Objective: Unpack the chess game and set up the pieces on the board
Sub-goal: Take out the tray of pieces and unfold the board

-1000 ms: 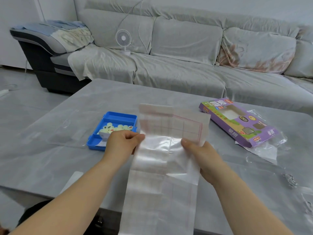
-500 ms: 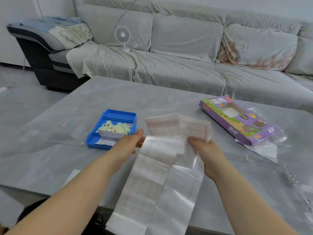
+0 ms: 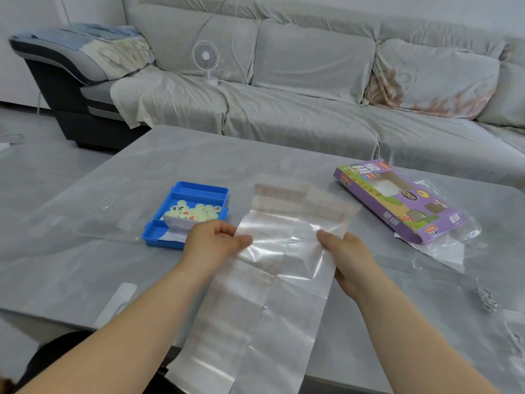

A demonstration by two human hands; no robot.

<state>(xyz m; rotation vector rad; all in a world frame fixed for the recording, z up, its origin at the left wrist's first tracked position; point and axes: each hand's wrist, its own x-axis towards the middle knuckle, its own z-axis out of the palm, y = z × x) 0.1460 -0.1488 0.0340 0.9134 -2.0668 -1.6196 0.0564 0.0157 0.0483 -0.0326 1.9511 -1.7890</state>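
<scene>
I hold a thin, glossy folded board sheet (image 3: 272, 268) with faint red grid lines above the grey table (image 3: 85, 251). My left hand (image 3: 213, 240) pinches its left edge and my right hand (image 3: 346, 254) grips its right edge. The sheet's far part is blurred and its near end hangs past the table's front edge. Just left of my left hand a blue plastic tray (image 3: 196, 191) holds several pale round chess pieces (image 3: 196, 213) and a paper slip.
A purple game box (image 3: 397, 197) lies at the right on clear plastic wrap (image 3: 443, 251). A clear lid (image 3: 108, 211) lies left of the tray. Behind the table stands a grey sofa (image 3: 312, 109) with a small white fan (image 3: 206, 56).
The sheet's far flap has swung from upright down and away from me, and it is now blurred. Both hands keep hold of the sheet's edges.
</scene>
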